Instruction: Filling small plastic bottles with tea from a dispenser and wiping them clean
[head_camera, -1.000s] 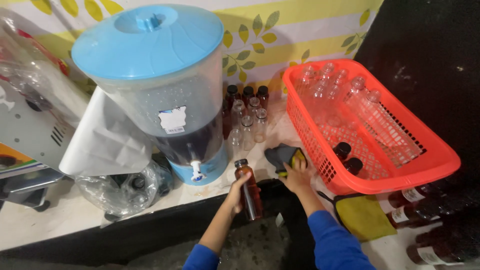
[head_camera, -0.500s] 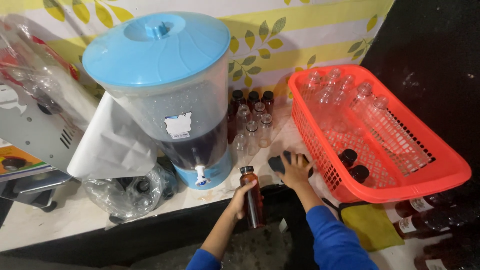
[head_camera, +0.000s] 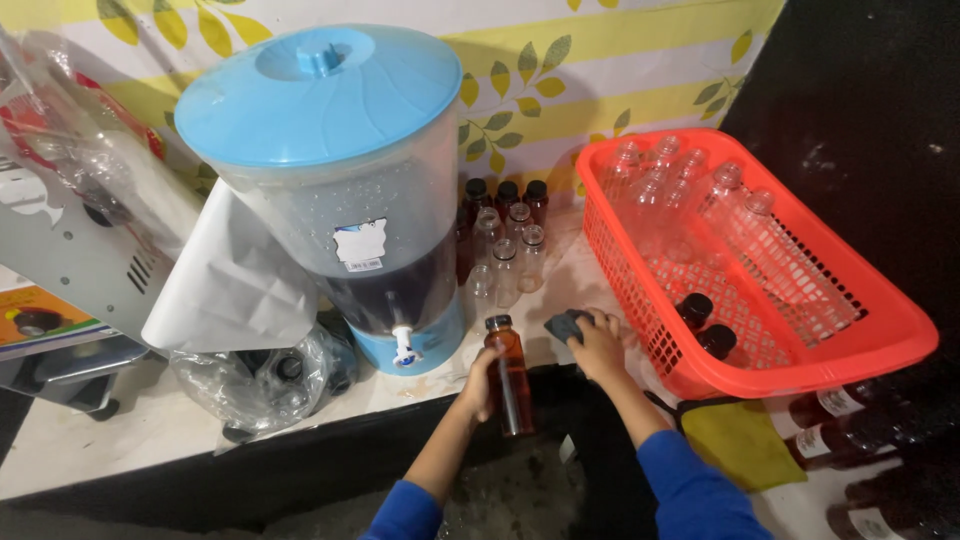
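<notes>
The left hand (head_camera: 482, 378) is closed around a bottle (head_camera: 510, 375) of brown liquid, upright just below the dispenser's tap (head_camera: 403, 345), at the surface (head_camera: 120, 440) edge. The right hand (head_camera: 598, 345) presses a dark cloth (head_camera: 565, 325) beside the red basket (head_camera: 850, 345). I judge a wiping step; next needs a steady grip. Both forearms reach forward.

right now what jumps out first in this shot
The big drink dispenser with its light blue lid fills the middle of the counter, dark liquid in its lower part. To the right sits a bright orange basket full of clear empty bottles. Low in the middle, the left hand holds a filled bottle near the tap, while the right hand rests on a dark cloth.
</notes>
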